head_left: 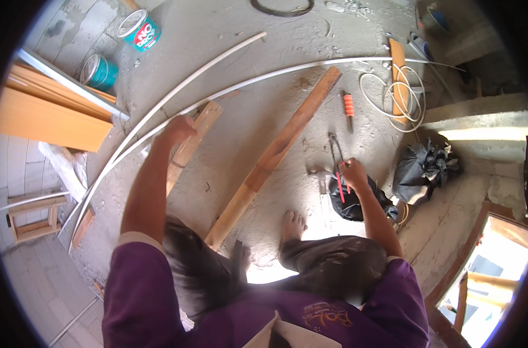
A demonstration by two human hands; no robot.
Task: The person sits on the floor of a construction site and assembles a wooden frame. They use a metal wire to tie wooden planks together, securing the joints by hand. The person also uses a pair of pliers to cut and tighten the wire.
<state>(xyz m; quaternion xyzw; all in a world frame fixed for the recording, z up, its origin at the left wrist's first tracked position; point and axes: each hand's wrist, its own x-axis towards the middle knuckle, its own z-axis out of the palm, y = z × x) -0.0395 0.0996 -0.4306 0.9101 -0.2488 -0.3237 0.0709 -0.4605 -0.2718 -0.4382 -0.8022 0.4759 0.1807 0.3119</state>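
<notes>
My left hand (179, 130) reaches forward with its fingers curled at the edge of a short wooden plank (185, 155). My right hand (352, 173) is closed around the red handles of long pincers (337, 152), whose dark metal head points away from me. Beneath that hand lies a black bag (361, 203). What looks like a hammer (319, 171) rests on the floor just left of the pincers. Between my hands, a longer wooden plank (275, 152) slants from near my knee to the far right. Farther off lies a tool with an orange ribbed handle (348, 105).
White pipes (217, 90) curve across the floor beyond the planks. At the right are a coiled white cable (386, 95), an orange board (398, 75) and a black plastic bag (423, 173). Teal buckets (145, 36) and stacked orange boards (49, 119) stand at the left.
</notes>
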